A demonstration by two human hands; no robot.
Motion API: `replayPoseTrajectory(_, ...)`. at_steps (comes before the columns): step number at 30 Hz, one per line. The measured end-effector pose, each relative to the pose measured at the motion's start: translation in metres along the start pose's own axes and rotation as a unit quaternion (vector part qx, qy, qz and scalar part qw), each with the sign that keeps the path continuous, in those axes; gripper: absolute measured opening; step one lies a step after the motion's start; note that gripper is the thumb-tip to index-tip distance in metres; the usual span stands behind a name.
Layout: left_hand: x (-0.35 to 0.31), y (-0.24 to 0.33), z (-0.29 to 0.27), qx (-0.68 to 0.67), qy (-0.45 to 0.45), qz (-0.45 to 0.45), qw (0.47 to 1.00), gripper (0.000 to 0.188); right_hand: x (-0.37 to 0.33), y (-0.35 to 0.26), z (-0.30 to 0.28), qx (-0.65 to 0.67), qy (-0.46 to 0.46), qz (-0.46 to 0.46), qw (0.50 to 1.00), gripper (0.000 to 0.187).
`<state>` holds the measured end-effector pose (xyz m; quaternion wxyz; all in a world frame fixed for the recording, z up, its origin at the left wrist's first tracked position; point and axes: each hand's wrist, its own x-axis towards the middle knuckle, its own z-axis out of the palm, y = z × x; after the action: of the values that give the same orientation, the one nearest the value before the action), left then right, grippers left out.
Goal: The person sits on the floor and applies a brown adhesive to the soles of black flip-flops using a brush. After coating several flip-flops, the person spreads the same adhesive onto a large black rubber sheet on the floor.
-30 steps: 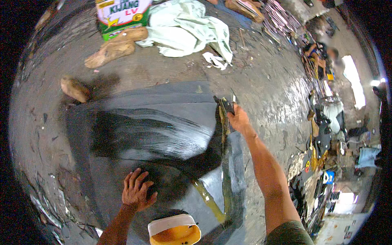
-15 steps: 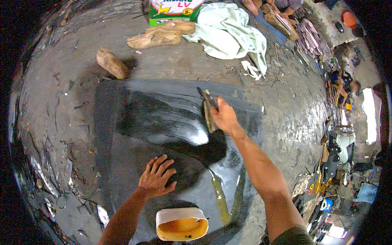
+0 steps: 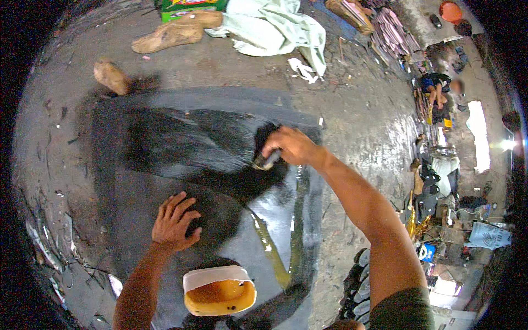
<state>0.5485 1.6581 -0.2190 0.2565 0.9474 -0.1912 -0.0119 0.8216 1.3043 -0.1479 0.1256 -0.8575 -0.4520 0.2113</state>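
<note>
A large black sheet (image 3: 212,204) lies on the floor before me, with a glossy wet area across its far part. My right hand (image 3: 290,147) is closed around a dark flat brush (image 3: 268,161), which rests low over the wet area near the sheet's right side; the fingers partly hide it. My left hand (image 3: 175,224) lies on the left half of the sheet, fingers spread, with nothing in it. Between my forearms stands a white plastic tub (image 3: 209,276), open at the top, with amber, glue-like liquid inside. Yellowish streaks (image 3: 271,250) run over the sheet's near right part.
Beyond the sheet are wooden shoe lasts (image 3: 113,77), a pale green cloth (image 3: 275,25) and a green bag (image 3: 192,8). Pink-edged strips (image 3: 393,30) are piled at the far right. A person (image 3: 435,91) sits farther right. Scraps (image 3: 69,236) litter the left floor.
My view has shifted, so the scene sits farther left and higher. Over the sheet, my right hand and the brush have come nearer and tilted. My left hand stays on the sheet.
</note>
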Motion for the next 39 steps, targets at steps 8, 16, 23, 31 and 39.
replayPoseTrajectory(8,0.004,0.002,0.000,0.024,-0.003,0.012,1.000,0.038,-0.229,-0.048,0.100,0.068,-0.022,0.251,0.965,0.047)
replayPoseTrajectory(16,0.001,0.001,0.000,0.033,-0.023,0.009,0.999,0.038,-0.098,-0.100,0.074,0.149,0.184,0.398,0.886,0.046)
replayPoseTrajectory(23,0.002,-0.001,0.007,0.072,-0.018,0.026,0.997,0.042,-0.101,-0.096,0.080,0.042,0.088,0.217,0.971,0.047)
replayPoseTrajectory(31,-0.014,-0.023,0.030,0.132,0.025,0.055,0.989,0.041,-0.294,-0.245,0.185,0.098,0.028,0.318,0.943,0.057)
replayPoseTrajectory(39,0.033,-0.020,-0.015,0.070,-0.092,0.132,0.985,0.029,-0.490,-0.433,0.323,0.166,0.013,0.454,0.875,0.046)
